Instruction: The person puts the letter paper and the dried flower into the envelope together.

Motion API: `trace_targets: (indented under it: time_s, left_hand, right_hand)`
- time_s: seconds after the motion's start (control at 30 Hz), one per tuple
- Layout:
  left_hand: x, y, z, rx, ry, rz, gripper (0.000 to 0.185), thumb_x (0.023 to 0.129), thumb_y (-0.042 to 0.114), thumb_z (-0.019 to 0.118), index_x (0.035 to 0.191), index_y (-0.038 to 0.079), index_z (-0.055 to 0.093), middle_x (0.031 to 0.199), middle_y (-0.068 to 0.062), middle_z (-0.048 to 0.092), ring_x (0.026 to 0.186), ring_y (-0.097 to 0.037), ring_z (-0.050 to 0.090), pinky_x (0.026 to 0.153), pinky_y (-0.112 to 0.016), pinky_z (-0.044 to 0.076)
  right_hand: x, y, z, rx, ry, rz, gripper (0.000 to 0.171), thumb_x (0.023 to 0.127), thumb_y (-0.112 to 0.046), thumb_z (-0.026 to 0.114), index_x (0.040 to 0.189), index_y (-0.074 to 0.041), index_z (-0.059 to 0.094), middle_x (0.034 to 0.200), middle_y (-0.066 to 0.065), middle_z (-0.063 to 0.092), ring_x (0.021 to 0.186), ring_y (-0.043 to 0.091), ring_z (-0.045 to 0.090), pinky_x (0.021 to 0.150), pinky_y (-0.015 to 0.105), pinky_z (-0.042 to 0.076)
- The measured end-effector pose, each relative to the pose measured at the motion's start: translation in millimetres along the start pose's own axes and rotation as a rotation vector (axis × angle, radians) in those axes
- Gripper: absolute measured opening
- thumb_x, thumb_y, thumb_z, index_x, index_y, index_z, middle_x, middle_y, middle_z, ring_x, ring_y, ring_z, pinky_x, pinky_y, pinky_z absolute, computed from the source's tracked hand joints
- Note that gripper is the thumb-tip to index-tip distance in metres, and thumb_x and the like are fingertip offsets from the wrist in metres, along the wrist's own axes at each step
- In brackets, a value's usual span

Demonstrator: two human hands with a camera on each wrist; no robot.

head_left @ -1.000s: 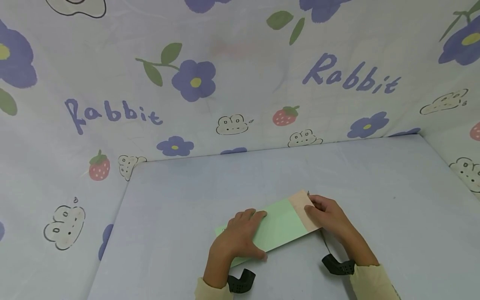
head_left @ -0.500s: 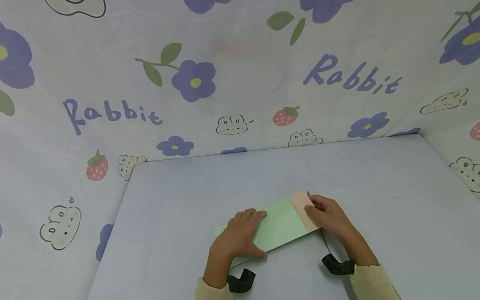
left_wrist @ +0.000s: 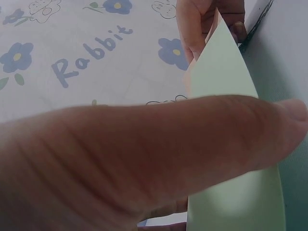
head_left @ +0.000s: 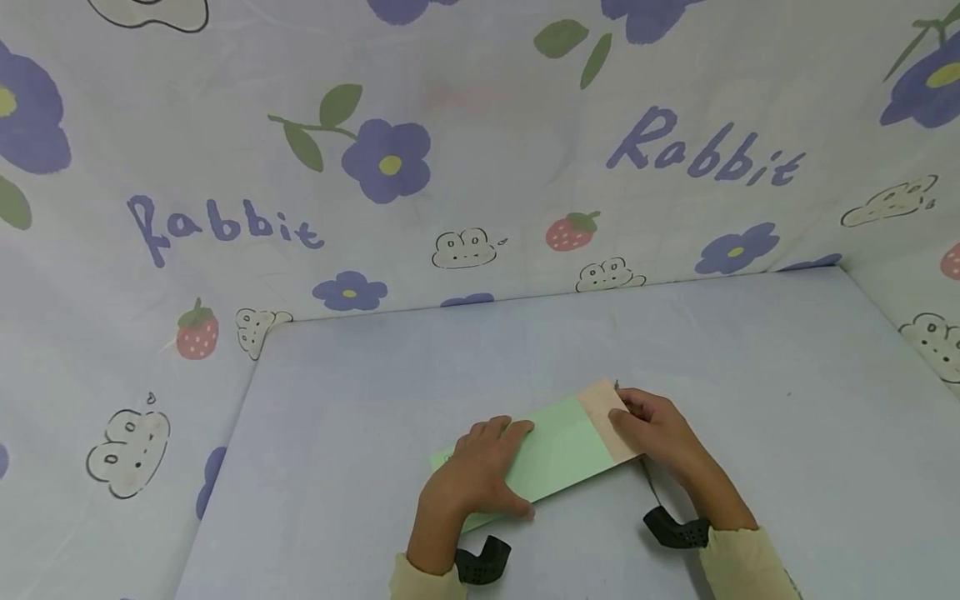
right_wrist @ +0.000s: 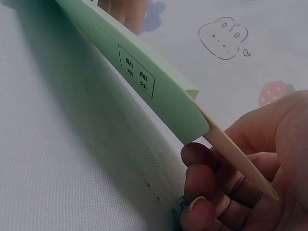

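Observation:
A pale green envelope lies slantwise in front of me, with a peach card sticking out of its right end. My left hand grips the envelope across its width, thumb at the near edge and fingers over the far side. My right hand pinches the card's outer end, thumb on top and fingers underneath. The right wrist view shows a printed box with characters on the envelope's underside. The rest of the card is hidden inside the envelope.
The pale table is backed by a white cloth printed with flowers, rabbits and strawberries, which also hangs at both sides. Black wrist mounts sit by both sleeves. A thin dark line shows near the right hand.

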State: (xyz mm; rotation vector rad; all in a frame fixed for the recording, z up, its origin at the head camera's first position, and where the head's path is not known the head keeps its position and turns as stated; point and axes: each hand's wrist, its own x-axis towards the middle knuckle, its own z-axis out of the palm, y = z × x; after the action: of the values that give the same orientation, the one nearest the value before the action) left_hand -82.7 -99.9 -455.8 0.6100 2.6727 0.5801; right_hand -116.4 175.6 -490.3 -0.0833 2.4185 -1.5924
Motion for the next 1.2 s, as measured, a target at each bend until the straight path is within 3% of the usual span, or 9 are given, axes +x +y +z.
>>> trace_targets:
  time_s: [1.2]
  left_hand:
    - [-0.1, 0.6, 0.5, 0.008, -0.004, -0.008, 0.099, 0.067, 0.039, 0.093, 0.149, 0.016, 0.043, 0.149, -0.013, 0.043, 0.136, -0.032, 0.040, 0.107, -0.053, 0.036]
  right_hand:
    - [1.2, 3.3, 1.6, 0.010, -0.003, -0.019, 0.047, 0.102, -0.015, 0.056, 0.141, 0.011, 0.048, 0.112, 0.020, 0.067, 0.084, 0.018, 0.063, 0.073, 0.032, 0.051]
